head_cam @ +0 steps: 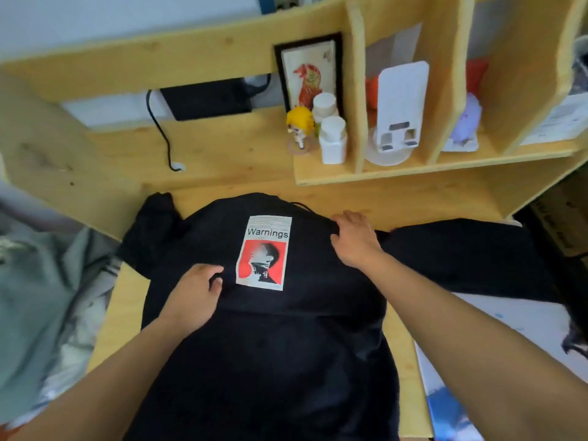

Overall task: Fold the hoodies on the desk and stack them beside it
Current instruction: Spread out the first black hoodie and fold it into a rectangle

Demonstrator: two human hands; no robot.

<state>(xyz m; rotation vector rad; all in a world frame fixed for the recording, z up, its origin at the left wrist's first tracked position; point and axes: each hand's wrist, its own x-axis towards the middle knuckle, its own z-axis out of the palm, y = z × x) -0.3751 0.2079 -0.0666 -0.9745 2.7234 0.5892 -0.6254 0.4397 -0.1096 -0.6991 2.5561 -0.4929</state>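
Observation:
A black hoodie (270, 338) lies spread on the wooden desk (127, 300), with a white and red "Warnings" print (264, 253) facing up. One sleeve (471, 253) stretches to the right; the other (152, 227) is bunched at the far left. My left hand (194, 294) pinches the fabric just left of the print. My right hand (356, 240) grips the cloth at the hoodie's right shoulder, near the top edge.
A shelf unit at the back holds a framed picture (308, 74), a yellow-haired figurine (299, 125), two white bottles (332, 138) and a white stand (397, 116). A black cable (162, 135) hangs at the back. Grey-green fabric (38, 297) lies left of the desk.

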